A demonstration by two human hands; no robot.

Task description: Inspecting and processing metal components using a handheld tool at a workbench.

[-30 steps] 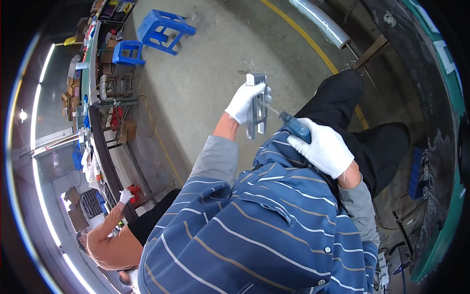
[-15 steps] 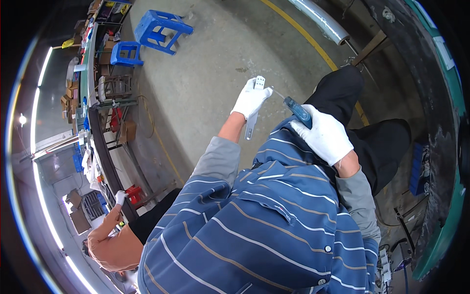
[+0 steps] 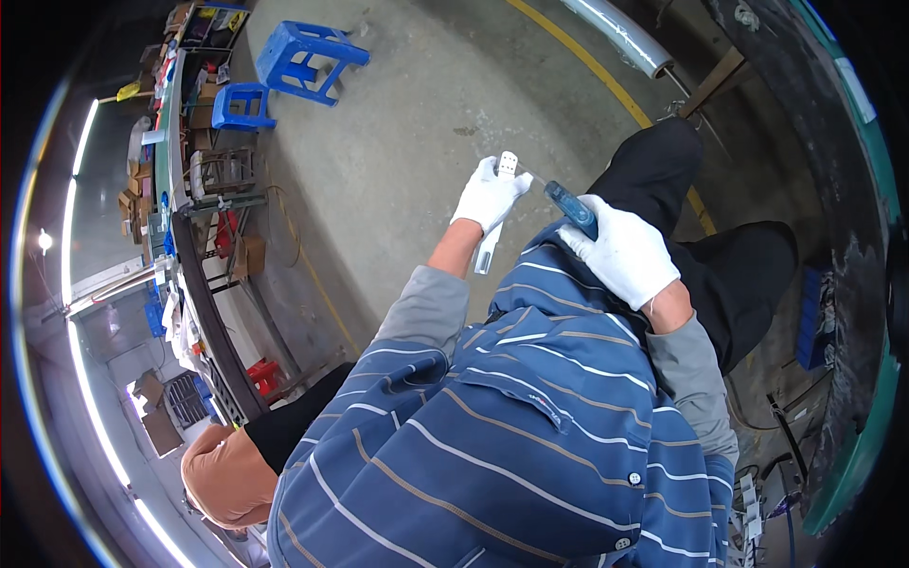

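Observation:
In a white glove, my left hand [image 3: 485, 197] is closed around a long flat white metal strip with small holes [image 3: 507, 165]. The strip's upper end stands out above the fingers, and its lower end shows below the palm. My right hand [image 3: 626, 251], gloved in white too, wraps around a screwdriver with a blue translucent handle [image 3: 572, 206]. Its thin shaft points up and left to the strip's upper end, beside my left fingertips. Whether the tip touches the strip I cannot tell.
Two blue plastic stools [image 3: 305, 59] stand on the concrete floor at the far left. A clear film roll [image 3: 625, 38] lies at the upper right. A green-edged bench [image 3: 857, 473] runs along the right. A co-worker in an orange top [image 3: 227, 473] is at the lower left, by a cluttered bench.
Both my hands have shifted slightly, the left a little to the right, the screwdriver a little to the left. The co-worker's gloved hand has gone out of sight.

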